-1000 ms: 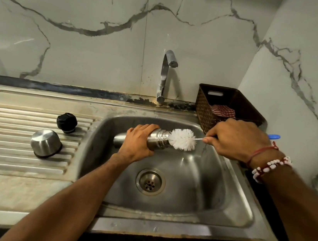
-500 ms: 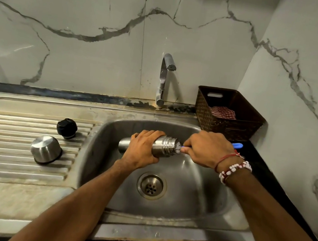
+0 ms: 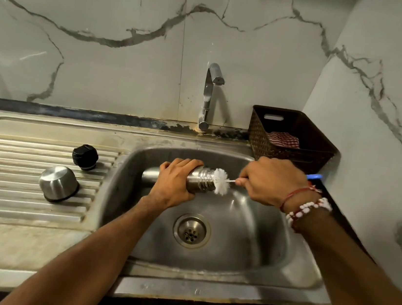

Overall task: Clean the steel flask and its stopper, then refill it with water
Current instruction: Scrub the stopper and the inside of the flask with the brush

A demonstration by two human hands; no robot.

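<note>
The steel flask (image 3: pixel 200 180) lies on its side over the sink basin (image 3: pixel 247 235), its mouth pointing right. My left hand (image 3: pixel 175 182) grips its body from above. My right hand (image 3: pixel 271 181) grips the handle of a bottle brush, whose blue end shows behind the wrist. The white bristle head (image 3: pixel 221 182) sits partly out of the flask's mouth. On the draining board (image 3: pixel 10 193) to the left, the black stopper (image 3: pixel 85 156) stands, and the steel cup lid (image 3: pixel 58 183) rests upside down.
The tap (image 3: pixel 208 94) stands behind the basin with no water running. A brown woven basket (image 3: pixel 291 138) holding a red checked cloth sits at the back right. The drain (image 3: pixel 191 231) is at the basin's middle. A marble wall closes off the right side.
The brush went fully into the flask half a second ago; now its bristle head has come partly back out as my right hand pulled to the right.
</note>
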